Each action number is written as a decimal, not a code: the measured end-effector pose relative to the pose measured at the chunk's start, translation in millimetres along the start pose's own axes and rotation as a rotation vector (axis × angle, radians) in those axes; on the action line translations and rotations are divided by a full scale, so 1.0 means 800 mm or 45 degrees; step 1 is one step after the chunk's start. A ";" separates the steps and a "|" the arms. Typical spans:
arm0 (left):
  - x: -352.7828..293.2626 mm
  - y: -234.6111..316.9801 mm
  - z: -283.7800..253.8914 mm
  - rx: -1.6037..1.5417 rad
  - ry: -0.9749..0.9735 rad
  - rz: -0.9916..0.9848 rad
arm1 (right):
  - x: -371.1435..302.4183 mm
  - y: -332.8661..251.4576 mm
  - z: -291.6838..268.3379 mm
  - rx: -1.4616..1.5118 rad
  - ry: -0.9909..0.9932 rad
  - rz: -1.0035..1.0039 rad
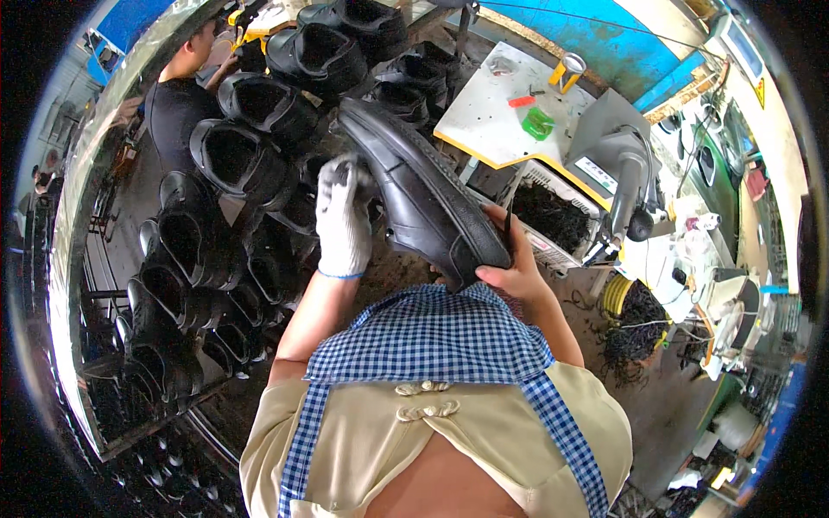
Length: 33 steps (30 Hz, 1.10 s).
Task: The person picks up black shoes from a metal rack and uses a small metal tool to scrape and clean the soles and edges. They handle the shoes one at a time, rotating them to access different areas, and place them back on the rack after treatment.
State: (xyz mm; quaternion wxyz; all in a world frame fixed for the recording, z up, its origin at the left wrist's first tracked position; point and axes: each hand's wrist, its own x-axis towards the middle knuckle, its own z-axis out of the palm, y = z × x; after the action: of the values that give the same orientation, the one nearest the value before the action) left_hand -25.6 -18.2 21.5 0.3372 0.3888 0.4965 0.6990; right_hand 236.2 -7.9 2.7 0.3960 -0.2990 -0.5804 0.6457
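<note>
A black leather shoe (423, 194) is held up in front of me, tilted on its side, with its sole edge toward the right and its toe pointing up and away. My right hand (514, 259), bare, grips it at the heel end. A thin dark pointed thing (508, 224) sticks up by the right fingers; its kind is unclear. In a white knitted glove, my left hand (344, 220) is raised beside the shoe's left side near the toe. Its fingers are curled around something dark and blurred that I cannot make out.
Rows of black shoes (229, 160) fill a rack on the left. Right of me stand a white worktable (492, 112) with a green item (537, 123), a grey machine (622, 164) and a crate (553, 250) of black scraps. Another person (177, 108) works beyond the rack.
</note>
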 end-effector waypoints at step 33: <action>-0.060 0.004 0.051 -0.491 -0.247 -0.695 | 0.067 -0.071 0.014 -1.315 0.132 -0.859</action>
State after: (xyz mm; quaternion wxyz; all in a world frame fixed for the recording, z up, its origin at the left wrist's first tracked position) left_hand 32.5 -43.0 23.0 0.6246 0.2357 0.4066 0.6237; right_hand 208.8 32.6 64.8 0.4102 -0.2832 -0.8605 0.1052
